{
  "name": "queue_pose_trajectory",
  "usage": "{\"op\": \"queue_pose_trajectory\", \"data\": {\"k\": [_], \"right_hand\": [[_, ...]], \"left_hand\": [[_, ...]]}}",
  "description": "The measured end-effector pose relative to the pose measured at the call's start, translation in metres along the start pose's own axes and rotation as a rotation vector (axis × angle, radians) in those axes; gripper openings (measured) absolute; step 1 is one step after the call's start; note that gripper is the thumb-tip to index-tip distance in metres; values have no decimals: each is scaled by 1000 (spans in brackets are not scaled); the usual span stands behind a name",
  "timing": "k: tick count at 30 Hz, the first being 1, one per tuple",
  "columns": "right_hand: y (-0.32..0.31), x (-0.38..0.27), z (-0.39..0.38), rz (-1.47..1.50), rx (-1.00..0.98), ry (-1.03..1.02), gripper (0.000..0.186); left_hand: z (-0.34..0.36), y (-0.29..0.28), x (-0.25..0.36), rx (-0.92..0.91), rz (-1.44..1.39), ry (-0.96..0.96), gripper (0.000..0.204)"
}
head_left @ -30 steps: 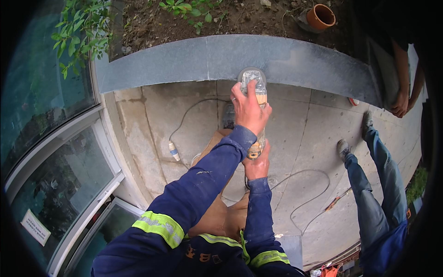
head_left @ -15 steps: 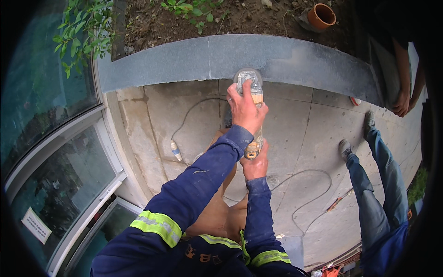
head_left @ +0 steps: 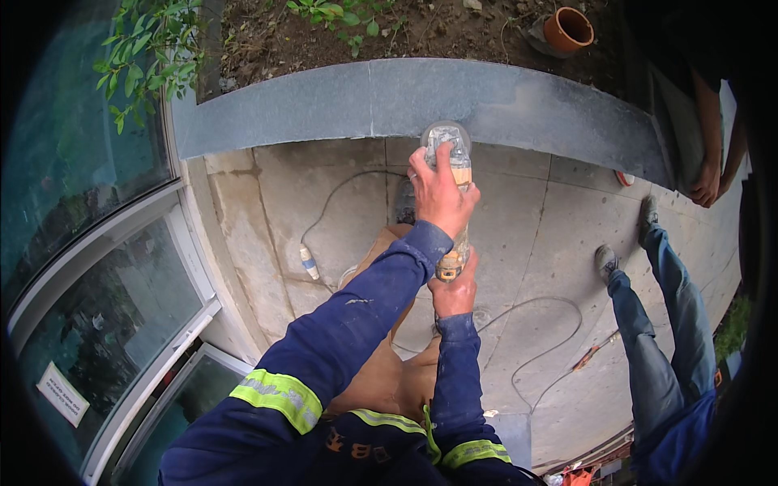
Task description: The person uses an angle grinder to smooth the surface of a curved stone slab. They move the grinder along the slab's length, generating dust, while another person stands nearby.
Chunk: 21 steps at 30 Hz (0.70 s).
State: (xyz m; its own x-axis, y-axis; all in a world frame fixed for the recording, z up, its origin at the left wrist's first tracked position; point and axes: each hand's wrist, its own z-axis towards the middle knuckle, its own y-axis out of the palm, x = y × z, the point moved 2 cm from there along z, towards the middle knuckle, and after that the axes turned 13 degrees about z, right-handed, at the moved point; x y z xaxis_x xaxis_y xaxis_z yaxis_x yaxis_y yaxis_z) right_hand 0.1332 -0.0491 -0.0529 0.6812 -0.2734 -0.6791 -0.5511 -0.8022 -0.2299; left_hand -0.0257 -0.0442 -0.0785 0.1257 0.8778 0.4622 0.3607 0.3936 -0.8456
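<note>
A dusty angle grinder (head_left: 462,175) lies across my body's front, its round disc (head_left: 455,130) over the near edge of the grey stone slab (head_left: 267,117). Whether the disc presses on the stone I cannot tell. My left hand (head_left: 442,194) is closed around the front of the grinder, close behind the disc. Lower down, my right hand (head_left: 455,287) wraps the rear of its yellow-and-black body. The grinder partly hides the right fingers.
Soil with leafy plants and an orange pot (head_left: 567,31) lies beyond the slab. A cable with a white-and-blue connector (head_left: 309,263) rests on the paving. Another cable (head_left: 579,312) loops at right, near a person in jeans (head_left: 648,348). Another person's hands (head_left: 707,185) show far right. Glass panels stand left.
Both my hands and the grinder have shifted slightly right along the slab's near edge. The grip stays the same.
</note>
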Motion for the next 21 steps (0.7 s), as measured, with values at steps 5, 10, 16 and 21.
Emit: {"op": "queue_pose_trajectory", "data": {"k": [5, 10, 16, 21], "right_hand": [[2, 2, 0, -8, -11, 4, 79], [3, 0, -4, 26, 1, 47, 79], [10, 7, -2, 16, -16, 9, 81], [5, 6, -9, 26, 5, 89, 82]], "left_hand": [[-1, 0, -5, 28, 20, -10, 73], [-3, 0, -4, 13, 20, -11, 73], [-1, -2, -9, 24, 38, -12, 74], [-8, 0, -6, -15, 7, -17, 73]]}}
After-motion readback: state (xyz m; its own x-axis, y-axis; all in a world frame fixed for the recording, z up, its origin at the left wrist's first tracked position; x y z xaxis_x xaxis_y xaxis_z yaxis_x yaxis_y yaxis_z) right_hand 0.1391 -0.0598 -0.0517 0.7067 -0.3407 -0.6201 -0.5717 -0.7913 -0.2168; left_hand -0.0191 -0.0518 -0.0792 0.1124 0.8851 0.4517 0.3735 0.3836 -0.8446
